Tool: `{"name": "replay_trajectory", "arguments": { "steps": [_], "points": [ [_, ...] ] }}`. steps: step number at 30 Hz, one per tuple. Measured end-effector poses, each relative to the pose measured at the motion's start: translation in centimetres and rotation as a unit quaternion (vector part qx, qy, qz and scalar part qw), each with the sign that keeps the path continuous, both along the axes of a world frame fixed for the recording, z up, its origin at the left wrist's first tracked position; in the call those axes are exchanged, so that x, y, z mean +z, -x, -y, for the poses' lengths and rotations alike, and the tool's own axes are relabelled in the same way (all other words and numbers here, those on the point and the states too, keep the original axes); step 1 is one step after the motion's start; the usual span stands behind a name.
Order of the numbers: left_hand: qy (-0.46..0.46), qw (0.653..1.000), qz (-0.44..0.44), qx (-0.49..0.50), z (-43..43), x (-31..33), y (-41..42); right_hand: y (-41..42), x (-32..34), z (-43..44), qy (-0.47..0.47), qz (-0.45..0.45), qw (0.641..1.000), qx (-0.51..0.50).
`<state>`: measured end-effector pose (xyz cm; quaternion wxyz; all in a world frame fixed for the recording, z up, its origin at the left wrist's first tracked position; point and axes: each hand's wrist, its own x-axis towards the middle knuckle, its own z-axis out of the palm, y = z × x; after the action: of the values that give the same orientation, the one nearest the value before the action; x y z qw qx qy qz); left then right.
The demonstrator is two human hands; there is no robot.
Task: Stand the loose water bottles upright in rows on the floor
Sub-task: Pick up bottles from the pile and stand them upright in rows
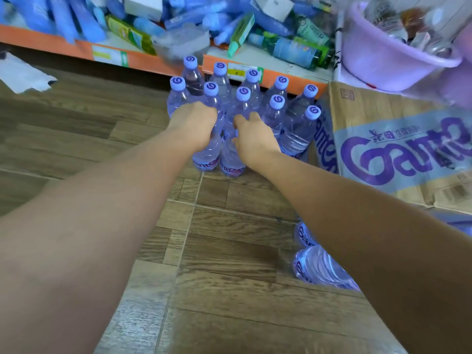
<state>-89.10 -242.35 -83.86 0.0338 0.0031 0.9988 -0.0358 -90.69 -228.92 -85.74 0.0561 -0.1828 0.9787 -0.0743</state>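
Observation:
Several clear water bottles with purple caps (242, 94) stand upright in rows on the wooden floor (229, 251), against the orange shelf base. My left hand (195, 123) grips a front-row bottle (207, 157) from above, covering its neck. My right hand (251, 135) holds the bottle beside it (231, 162), fingers curled round its upper body. Both bottles stand on the floor with their labels showing below my hands. Two loose bottles (319, 269) lie on their sides at the lower right, partly hidden under my right forearm.
A cardboard box (398, 149) with purple lettering lies to the right of the rows. Behind them runs a low orange shelf (281, 72) piled with blue packages and bottles. A lilac basin (388, 60) sits at the back right. White paper (23, 72) lies on the floor at the left.

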Motion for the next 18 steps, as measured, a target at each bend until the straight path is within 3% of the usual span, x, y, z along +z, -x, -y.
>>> {"name": "replay_trajectory", "arguments": {
  "steps": [3,7,18],
  "points": [
    [0.042,0.999,0.009,-0.019,-1.1,0.1,-1.1,-0.9,0.1,-0.4,0.017,-0.004,1.000,-0.005],
    [0.033,0.999,0.006,-0.019,-1.7,0.9,-2.2,-1.9,2.1,-1.1,0.013,-0.040,0.999,0.022],
    [0.017,0.997,-0.042,-0.058,-7.3,10.3,-5.9,-5.4,12.2,-8.8,0.069,-0.109,0.991,0.046]
  ]
}}
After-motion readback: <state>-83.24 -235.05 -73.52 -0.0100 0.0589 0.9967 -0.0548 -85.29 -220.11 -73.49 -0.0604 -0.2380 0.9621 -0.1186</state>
